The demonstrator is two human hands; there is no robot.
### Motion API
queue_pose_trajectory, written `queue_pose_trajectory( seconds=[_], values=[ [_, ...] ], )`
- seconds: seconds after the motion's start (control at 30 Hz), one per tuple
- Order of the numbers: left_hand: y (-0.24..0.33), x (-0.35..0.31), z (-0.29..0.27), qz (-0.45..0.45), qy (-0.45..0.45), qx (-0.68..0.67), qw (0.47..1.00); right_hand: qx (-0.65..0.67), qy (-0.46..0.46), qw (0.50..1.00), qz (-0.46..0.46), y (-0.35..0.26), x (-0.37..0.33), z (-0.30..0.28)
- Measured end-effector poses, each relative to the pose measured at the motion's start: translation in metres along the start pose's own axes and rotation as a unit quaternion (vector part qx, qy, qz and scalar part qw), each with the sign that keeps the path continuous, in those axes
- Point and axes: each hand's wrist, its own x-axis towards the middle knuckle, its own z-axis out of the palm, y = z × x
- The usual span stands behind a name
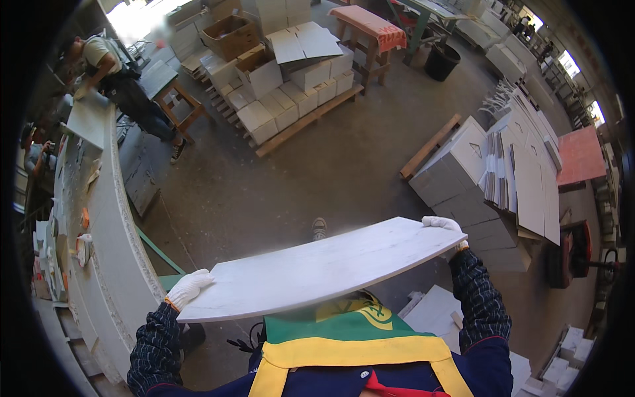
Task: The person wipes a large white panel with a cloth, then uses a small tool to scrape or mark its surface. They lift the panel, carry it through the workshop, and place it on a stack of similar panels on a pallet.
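Observation:
A long white slab with faint grey veining (317, 271) spans the space in front of my body, held level between both hands. At its left end, my left hand (190, 288) in a white knit glove is closed on the edge. My right hand (444, 228), gloved the same way, grips the far right corner, its fingers curled over the top. The slab's underside is hidden, and so are my thumbs. Below the slab show my green and yellow apron (357, 347) and one shoe (319, 229) beyond its far edge.
A long workbench (106, 218) runs along my left, with a person (119, 79) standing at its far end. Ahead, white boxes (284, 106) are stacked on a pallet. To the right stand more cartons (456, 172) with flattened cardboard on top, and a black bucket (442, 61) sits farther back.

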Motion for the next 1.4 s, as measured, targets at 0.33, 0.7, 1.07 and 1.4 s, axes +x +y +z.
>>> queue_pose_trajectory(
  seconds=[0.33, 0.7, 1.07, 1.4],
  values=[
    [0.087, 0.245, 0.055, 0.113, 0.004, -0.115, 0.987, -0.126, 0.007, 0.985, -0.115, -0.141, 0.091, 0.049],
    [0.234, 0.293, 0.055, 0.167, 0.169, -0.057, 0.970, -0.414, -0.010, 0.894, -0.169, -0.242, 0.218, 0.136],
    [0.278, 0.306, 0.107, 0.100, 0.300, -0.066, 0.946, -0.699, -0.044, 0.683, -0.209, -0.338, 0.417, 0.225],
    [0.440, 0.392, 0.114, 0.195, 0.371, -0.042, 0.907, -0.585, -0.039, 0.759, -0.283, -0.445, 0.514, 0.241]
  ],
)
